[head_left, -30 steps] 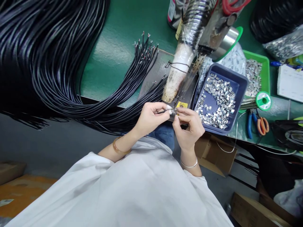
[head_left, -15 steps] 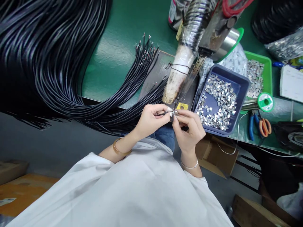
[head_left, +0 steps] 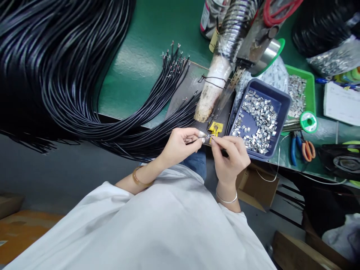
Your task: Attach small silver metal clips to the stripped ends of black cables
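Note:
My left hand [head_left: 181,147] pinches a small metal connector [head_left: 207,136] at its fingertips, near the bench's front edge. My right hand [head_left: 232,155] is closed at the connector's other side, thumb and forefinger pressed together on something too small to make out. Just beyond the fingertips is a yellow fixture [head_left: 216,128] on a dark plate [head_left: 180,93]. Black cables [head_left: 146,112] run in a thick bundle from the left, and several end beside the plate with stripped tips. A blue tray [head_left: 283,103] of small metal connector pieces stands right of my right hand.
A taped duct [head_left: 215,82] hangs over the plate. Behind the blue tray are a green tray [head_left: 309,86] and a solder spool [head_left: 308,122]. Pliers [head_left: 294,150] with blue grips and an orange-handled tool [head_left: 308,150] lie to the right. A cardboard box [head_left: 254,187] sits below the bench.
My right hand has moved slightly right, and its fingers have shifted their pinch. The yellow fixture shows more fully beyond the fingertips. The view has shifted slightly.

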Demonstrator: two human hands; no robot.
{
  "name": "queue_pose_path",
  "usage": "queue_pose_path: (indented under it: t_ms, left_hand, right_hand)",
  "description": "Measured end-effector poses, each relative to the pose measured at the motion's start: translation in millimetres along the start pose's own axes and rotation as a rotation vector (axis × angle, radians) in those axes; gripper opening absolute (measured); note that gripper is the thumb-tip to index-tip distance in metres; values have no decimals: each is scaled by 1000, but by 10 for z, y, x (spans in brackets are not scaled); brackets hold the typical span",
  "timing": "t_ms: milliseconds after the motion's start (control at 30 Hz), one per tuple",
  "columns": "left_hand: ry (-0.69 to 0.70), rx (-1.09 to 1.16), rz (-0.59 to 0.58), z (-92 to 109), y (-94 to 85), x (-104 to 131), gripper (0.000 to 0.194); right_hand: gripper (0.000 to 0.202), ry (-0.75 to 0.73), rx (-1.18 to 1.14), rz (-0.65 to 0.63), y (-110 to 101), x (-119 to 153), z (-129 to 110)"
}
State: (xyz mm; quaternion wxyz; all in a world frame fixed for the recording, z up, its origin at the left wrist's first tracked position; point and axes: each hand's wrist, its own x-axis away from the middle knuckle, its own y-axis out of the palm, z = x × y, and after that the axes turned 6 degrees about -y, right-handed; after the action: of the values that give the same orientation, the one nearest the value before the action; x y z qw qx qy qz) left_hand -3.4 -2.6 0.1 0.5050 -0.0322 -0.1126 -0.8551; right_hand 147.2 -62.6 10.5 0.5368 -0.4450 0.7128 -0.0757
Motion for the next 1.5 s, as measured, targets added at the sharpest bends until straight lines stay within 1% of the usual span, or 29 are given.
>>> queue_pose_path:
  t_ms: [67,133,233,367,400,467,533,600,633,667,700,767,800,833,867,933,1000,1067,1133,1233,1367,1500]
  left_hand:
    - [71,-95,47,-24,5,28,10]
    - [128,-194,88,-43,5,49,12]
    - [200,-313,96,-58,-2,70,16]
    - [337,-420,145,-63,-2,83,15]
    - [357,-423,149,-62,-1,85,14]
    - [341,-349,110,-55,0,86,14]
    - [260,-154,15,-43,-5,84,13]
    - [151,66,-83,-27,-17,78,12]
    - [102,151,-110,-20,-25,73,11]
    - [58,211,-117,-15,-33,67,12]
    - [21,249,-107,-12,-39,59,13]
    - [-18,298,-62,-12,-47,38,16]
    - [-25,311,-41,-16,-47,25,16]
    - [-29,319,-25,-21,-46,11,17]
    - [-31,323,-12,-26,-43,-3,16]
    - [-38,313,10,-39,-32,-32,16]
    - [-35,304,33,-53,-17,-58,17]
    - [-13,298,46,-64,0,-79,17]
    - [25,287,58,-68,18,-96,14]
    - [82,249,101,-58,41,-117,8]
    - [120,178,156,-39,68,-135,6]
    - [154,130,194,-38,89,-139,5]
  right_hand:
    - [19,-60,60,-94,2,2,-31]
    - [13,-68,68,-137,22,4,-55]
    - [8,-14,28,-126,51,15,-76]
    - [6,2,57,-145,52,34,-92]
    - [5,48,34,-147,47,34,-94]
    - [3,226,-128,-152,38,25,-89]
    - [10,429,-389,-183,33,12,-75]
    - [14,541,-584,-218,31,6,-61]
    - [14,556,-607,-205,29,7,-57]
    - [13,547,-575,-157,27,11,-57]
    - [11,518,-510,-76,24,16,-59]
    - [9,419,-382,129,15,25,-70]
    - [11,375,-347,217,10,27,-74]
    - [16,343,-335,274,6,29,-77]
    - [19,329,-338,301,5,32,-76]
    - [19,339,-333,285,12,43,-64]
    - [13,326,-289,218,33,66,-39]
    - [10,257,-237,137,67,91,-11]
    - [12,160,-179,84,107,106,12]
    - [15,77,-123,97,167,102,38]
    - [18,71,-123,121,220,79,64]
    - [18,64,-116,134,228,44,66]
